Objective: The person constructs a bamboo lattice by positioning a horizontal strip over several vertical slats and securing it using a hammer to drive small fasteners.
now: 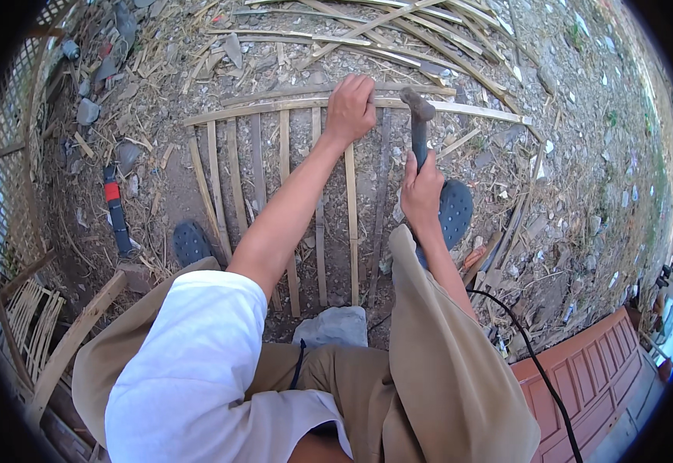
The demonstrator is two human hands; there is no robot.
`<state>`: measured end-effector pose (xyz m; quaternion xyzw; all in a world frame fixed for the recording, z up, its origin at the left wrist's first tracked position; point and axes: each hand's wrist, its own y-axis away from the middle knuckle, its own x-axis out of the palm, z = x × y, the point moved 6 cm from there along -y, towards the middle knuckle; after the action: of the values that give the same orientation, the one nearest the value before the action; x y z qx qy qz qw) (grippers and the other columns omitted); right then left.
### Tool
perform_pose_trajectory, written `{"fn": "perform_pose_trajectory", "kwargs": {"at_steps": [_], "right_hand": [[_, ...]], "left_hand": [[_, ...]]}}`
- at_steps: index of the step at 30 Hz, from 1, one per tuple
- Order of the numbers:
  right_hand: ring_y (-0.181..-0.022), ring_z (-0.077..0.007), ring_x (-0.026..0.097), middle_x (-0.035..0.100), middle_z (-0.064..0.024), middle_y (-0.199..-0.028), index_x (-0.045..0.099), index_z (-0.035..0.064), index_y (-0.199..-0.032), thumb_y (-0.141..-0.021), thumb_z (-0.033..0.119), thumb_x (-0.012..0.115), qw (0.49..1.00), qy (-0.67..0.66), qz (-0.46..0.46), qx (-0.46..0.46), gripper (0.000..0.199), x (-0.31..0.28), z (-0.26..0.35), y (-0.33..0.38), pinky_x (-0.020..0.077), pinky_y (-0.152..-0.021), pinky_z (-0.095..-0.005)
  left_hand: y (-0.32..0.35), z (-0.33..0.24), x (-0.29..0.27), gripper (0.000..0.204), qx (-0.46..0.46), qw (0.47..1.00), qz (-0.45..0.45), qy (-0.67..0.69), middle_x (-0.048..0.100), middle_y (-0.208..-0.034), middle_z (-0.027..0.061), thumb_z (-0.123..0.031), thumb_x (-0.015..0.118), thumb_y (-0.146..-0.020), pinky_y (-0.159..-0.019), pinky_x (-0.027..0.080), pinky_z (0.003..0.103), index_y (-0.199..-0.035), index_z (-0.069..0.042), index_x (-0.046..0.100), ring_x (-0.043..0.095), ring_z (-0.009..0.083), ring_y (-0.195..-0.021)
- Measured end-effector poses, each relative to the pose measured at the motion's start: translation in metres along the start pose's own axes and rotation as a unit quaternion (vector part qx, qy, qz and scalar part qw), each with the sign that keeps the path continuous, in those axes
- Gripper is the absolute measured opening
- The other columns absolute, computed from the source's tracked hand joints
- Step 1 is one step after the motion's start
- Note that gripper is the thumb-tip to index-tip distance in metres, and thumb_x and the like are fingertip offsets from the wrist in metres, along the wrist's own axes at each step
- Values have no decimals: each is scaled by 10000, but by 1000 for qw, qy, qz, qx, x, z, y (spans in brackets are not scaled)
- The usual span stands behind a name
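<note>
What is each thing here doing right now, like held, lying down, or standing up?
Left hand: pressing down on the top bamboo crossbar.
Right hand: fingers shut around the hammer handle.
Hammer: held upright, head raised just above the frame.
Bamboo slat frame: lying flat on the ground, slats side by side.
Red and black tool: lying on the dirt, untouched.
Black cable: trailing loose.

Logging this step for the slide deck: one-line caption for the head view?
Left hand presses a pale bamboo-slat lattice panel on littered ground while right hand grips a dark-headed hammer.

packages: none | labels: none | signs: none | screens: none (only dirt, bamboo slats, scattered debris)
</note>
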<state>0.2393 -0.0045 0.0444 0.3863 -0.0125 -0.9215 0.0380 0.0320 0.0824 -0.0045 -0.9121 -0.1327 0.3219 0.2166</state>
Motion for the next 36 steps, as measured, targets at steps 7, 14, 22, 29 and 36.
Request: {"fn": "perform_pose_trajectory", "kwargs": {"at_steps": [7, 14, 22, 29, 36], "right_hand": [[-758, -599, 697, 676, -353, -737, 552, -63, -1113, -1163, 277, 623, 999, -4, 28, 33, 351, -2, 6, 8, 506, -642, -650], [-707, -597, 673, 658, -334, -719, 536, -43, -1075, -1165, 231, 618, 1000, -11, -4, 5, 300, 2, -5, -5, 477, -609, -642], [-719, -581, 699, 675, -350, -744, 551, -88, -1135, -1153, 243, 637, 1000, -3, 18, 14, 343, 0, 0, 6, 504, -600, -618], [-724, -572, 709, 670, -335, -723, 531, -46, -1103, -1160, 253, 638, 999, 14, 34, 3, 322, 13, -5, -1, 493, -585, -611], [-733, -603, 684, 658, -337, -706, 529, -44, -1109, -1155, 239, 641, 999, 17, 18, 26, 308, -1, 0, 8, 470, -592, -640]], "left_hand": [[7, 0, 2, 130, -12, 999, 28, -16, 597, -897, 157, -5, 631, -804, -811, 502, 521, -902, -35, 551, 608, 407, -929], [6, 4, -1, 129, -16, 1000, 11, -19, 590, -891, 164, 7, 622, -805, -804, 506, 527, -901, -30, 544, 606, 410, -922], [11, -5, 2, 134, -15, 999, 33, -5, 592, -911, 171, 12, 631, -817, -789, 520, 537, -911, -18, 540, 607, 422, -931], [6, 2, -1, 136, -19, 1000, 14, -12, 589, -911, 174, 18, 619, -803, -792, 519, 543, -909, -16, 540, 602, 428, -929], [7, -1, 1, 139, -15, 1000, 20, -1, 587, -914, 181, 25, 607, -798, -799, 517, 550, -916, -18, 547, 598, 434, -932]]}}
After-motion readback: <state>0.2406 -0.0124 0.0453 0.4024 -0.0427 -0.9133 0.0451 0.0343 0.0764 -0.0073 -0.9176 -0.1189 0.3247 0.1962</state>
